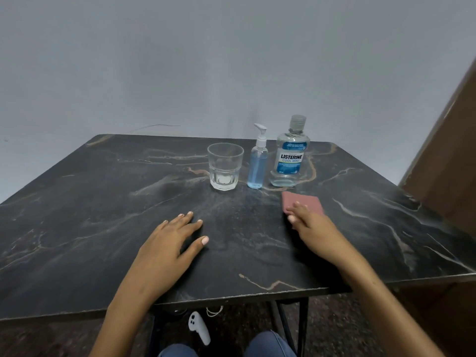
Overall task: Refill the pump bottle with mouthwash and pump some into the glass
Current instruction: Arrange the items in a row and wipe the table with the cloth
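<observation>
Three items stand in a row at the back of the dark marble table. The clear glass is on the left, with a little clear liquid at its bottom. Beside it stands the slim pump bottle, white pump on top, filled with blue liquid. The Listerine mouthwash bottle is on the right, capped and nearly empty. My left hand lies flat on the table, fingers apart, holding nothing. My right hand rests with its fingertips on a pink cloth lying in front of the mouthwash bottle.
A brown wooden panel rises at the table's right side. A grey wall stands behind the table. Below the front edge, a white controller lies on the floor next to the table's black legs, and my knees show.
</observation>
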The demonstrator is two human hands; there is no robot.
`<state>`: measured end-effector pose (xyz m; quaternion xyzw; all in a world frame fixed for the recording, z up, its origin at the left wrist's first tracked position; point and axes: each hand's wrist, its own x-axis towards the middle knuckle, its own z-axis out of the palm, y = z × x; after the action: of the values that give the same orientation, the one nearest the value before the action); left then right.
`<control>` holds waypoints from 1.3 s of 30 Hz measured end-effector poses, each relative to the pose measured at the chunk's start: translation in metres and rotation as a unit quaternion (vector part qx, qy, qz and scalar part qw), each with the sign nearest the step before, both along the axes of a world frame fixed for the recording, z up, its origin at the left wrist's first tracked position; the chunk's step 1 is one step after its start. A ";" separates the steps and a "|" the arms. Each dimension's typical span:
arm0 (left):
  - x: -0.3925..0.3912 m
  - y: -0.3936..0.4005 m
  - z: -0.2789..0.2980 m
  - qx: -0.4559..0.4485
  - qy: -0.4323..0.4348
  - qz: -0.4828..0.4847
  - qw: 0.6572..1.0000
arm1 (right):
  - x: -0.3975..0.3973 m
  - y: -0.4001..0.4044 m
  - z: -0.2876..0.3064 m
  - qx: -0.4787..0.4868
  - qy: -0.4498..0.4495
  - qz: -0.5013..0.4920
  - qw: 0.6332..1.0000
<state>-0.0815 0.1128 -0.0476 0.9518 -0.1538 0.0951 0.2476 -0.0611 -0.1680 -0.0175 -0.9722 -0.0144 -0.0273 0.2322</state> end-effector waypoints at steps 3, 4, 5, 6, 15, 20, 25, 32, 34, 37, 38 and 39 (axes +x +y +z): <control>-0.001 0.000 0.001 -0.006 0.000 0.000 1.000 | 0.006 0.050 -0.004 0.021 0.002 0.064 0.998; -0.001 0.000 0.002 -0.007 0.001 -0.001 1.000 | 0.002 0.064 -0.008 0.022 -0.007 0.087 0.996; -0.001 0.000 0.002 -0.008 0.002 -0.001 1.000 | -0.006 0.073 -0.012 0.022 -0.018 0.109 0.994; -0.002 0.000 0.003 -0.009 0.003 -0.002 1.000 | -0.016 0.076 -0.015 0.025 -0.033 0.129 0.991; -0.002 0.001 0.001 -0.010 0.009 -0.007 1.000 | -0.096 0.002 -0.021 0.029 -0.110 0.053 0.992; -0.001 0.002 0.001 -0.012 0.010 -0.009 1.000 | -0.064 -0.022 -0.017 0.003 -0.067 -0.012 0.998; -0.001 0.002 0.000 -0.012 0.009 -0.008 1.000 | -0.023 -0.019 -0.020 -0.087 0.014 -0.042 0.995; 0.002 0.002 -0.005 -0.010 0.000 -0.005 1.000 | 0.004 -0.001 -0.015 -0.090 0.025 -0.023 0.995; 0.002 0.002 -0.005 -0.014 -0.004 -0.004 1.000 | 0.007 0.010 -0.014 -0.081 0.021 -0.002 0.997; 0.001 0.002 -0.006 -0.014 -0.010 -0.003 1.000 | 0.010 0.036 -0.015 -0.085 0.012 0.039 0.996; 0.001 0.002 -0.005 -0.016 -0.013 -0.002 1.000 | 0.011 0.046 -0.015 -0.086 0.010 0.054 0.995; 0.000 0.002 -0.004 -0.026 -0.018 -0.001 0.999 | 0.012 0.056 -0.016 -0.087 0.008 0.067 0.994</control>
<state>-0.0815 0.1143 -0.0519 0.9429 -0.1565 0.1165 0.2700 -0.0494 -0.1119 -0.0333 -0.9857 -0.0800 -0.0022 0.1483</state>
